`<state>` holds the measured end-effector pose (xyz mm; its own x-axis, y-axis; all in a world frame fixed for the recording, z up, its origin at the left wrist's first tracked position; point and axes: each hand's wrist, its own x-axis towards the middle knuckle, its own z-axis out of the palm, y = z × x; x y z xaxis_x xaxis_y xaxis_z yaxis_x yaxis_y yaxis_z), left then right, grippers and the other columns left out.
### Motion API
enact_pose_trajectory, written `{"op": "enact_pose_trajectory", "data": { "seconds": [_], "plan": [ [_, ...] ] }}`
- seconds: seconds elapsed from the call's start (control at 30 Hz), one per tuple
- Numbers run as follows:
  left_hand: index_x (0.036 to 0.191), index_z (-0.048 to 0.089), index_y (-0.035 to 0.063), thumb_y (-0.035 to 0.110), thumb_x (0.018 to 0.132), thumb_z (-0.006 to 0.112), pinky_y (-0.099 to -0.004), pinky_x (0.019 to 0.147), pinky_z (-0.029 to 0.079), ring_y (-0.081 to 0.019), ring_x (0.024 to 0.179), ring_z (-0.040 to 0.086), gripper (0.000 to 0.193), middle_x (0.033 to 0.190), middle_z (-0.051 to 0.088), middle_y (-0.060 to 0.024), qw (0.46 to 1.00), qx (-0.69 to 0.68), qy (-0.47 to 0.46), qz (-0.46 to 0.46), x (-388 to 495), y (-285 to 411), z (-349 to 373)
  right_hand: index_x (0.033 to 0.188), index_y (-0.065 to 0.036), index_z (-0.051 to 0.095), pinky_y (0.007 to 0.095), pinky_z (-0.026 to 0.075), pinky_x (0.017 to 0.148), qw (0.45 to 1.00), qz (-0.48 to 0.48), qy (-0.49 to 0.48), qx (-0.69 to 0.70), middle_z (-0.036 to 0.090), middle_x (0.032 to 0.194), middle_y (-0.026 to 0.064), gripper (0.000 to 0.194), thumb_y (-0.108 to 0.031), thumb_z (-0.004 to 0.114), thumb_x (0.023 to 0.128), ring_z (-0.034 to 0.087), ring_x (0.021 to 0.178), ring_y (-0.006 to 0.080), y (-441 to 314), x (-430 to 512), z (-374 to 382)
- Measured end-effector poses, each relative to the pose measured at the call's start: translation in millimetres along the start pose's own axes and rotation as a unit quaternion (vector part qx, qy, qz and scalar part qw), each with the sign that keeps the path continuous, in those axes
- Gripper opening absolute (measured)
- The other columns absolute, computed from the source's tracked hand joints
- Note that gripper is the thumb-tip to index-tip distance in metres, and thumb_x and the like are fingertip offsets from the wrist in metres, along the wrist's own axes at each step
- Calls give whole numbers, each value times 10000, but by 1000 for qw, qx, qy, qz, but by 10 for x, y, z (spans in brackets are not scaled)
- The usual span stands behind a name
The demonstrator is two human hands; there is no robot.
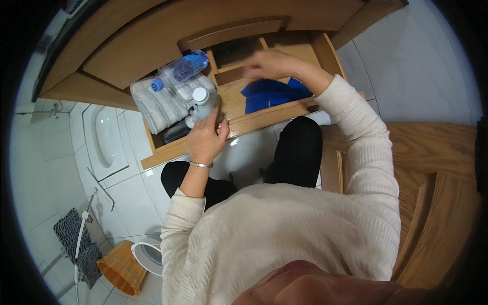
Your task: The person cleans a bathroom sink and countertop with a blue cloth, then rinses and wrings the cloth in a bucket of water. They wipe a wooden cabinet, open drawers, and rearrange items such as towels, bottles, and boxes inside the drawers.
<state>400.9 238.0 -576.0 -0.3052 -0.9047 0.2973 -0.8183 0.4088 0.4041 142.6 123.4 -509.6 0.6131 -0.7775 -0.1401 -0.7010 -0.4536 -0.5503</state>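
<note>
A pulled-out wooden drawer (267,117) with dividers lies before me. My left hand (207,139) is at its front edge, fingers touching or close beside a pale bottle with a white cap (201,95); whether it grips the bottle is unclear. Left of that, a folded grey-and-white striped towel (156,106) fills the compartment, with a clear plastic bottle with a blue cap (185,68) lying on top. My right hand (268,65), blurred, is over the drawer's right part, above a folded blue cloth (270,93). Its fingers look curled, and any small thing in them cannot be made out.
A wooden door (431,152) stands close on my right. The wooden cabinet front (152,42) rises behind the drawer. At lower left are a wooden bucket (124,268), a white bucket (146,254) and a dark mat (76,244). A white squat toilet or basin (108,137) is farther left.
</note>
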Motion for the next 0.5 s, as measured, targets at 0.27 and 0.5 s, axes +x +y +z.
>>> {"op": "enact_pose_trajectory", "data": {
  "seconds": [0.27, 0.5],
  "plan": [
    [1123, 642, 98, 279, 826, 623, -381, 583, 494, -261, 673, 609, 348, 702, 632, -68, 1000, -7, -19, 10, -1, -10, 4, 1304, -214, 530, 387, 538, 769, 941, 165, -251, -153, 590, 1204, 161, 518, -232, 692, 812, 604, 1053, 317, 803, -328, 770],
    [1071, 653, 104, 237, 831, 608, -375, 585, 485, -258, 673, 586, 278, 720, 621, -62, 998, 26, -42, 38, 39, 27, 13, 1363, -57, 465, 393, 407, 1018, 883, 437, 130, -108, 545, 1314, 168, 579, -412, 532, 911, 522, 1210, 324, 2022, -405, -174]
  ]
}}
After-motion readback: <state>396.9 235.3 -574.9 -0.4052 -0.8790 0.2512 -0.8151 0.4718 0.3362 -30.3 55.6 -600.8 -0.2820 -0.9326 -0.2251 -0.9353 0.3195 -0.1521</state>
